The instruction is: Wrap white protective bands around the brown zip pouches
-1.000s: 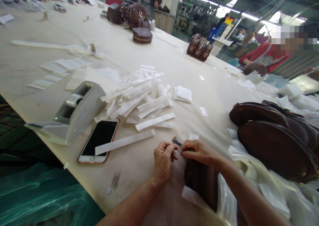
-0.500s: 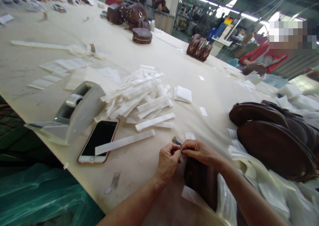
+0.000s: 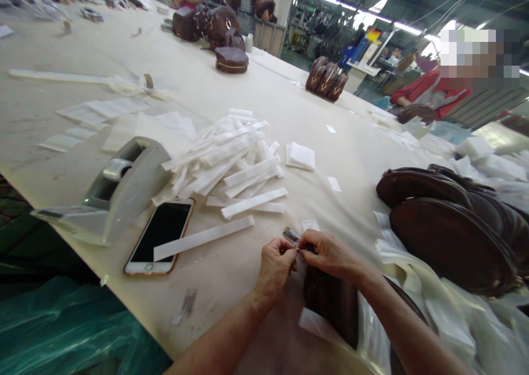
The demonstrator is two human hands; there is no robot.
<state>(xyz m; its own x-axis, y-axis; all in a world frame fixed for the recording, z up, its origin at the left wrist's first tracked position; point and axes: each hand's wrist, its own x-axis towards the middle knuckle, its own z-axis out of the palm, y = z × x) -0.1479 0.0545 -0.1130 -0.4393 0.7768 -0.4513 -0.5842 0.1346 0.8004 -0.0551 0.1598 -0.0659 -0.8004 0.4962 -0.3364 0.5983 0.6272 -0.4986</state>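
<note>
My left hand and my right hand meet fingertip to fingertip, both closed in a pinch. What they pinch is too small and too covered by the fingers to name. A dark brown leather bag lies under my right hand and forearm, with translucent white wrapping along its right side. Just beyond the fingertips a short dark strap-like piece with a gold-coloured end pokes out. A small white printed card lies on the table behind it.
White strips are heaped beyond my hands. To the left are a phone and a tape dispenser near the table edge. Brown bags pile up on the right. Co-workers stand across the table among more bags.
The whole view has shifted slightly. My hands stay together in the same pinch, with the right fingers turned a little. Nothing has visibly been let go.
</note>
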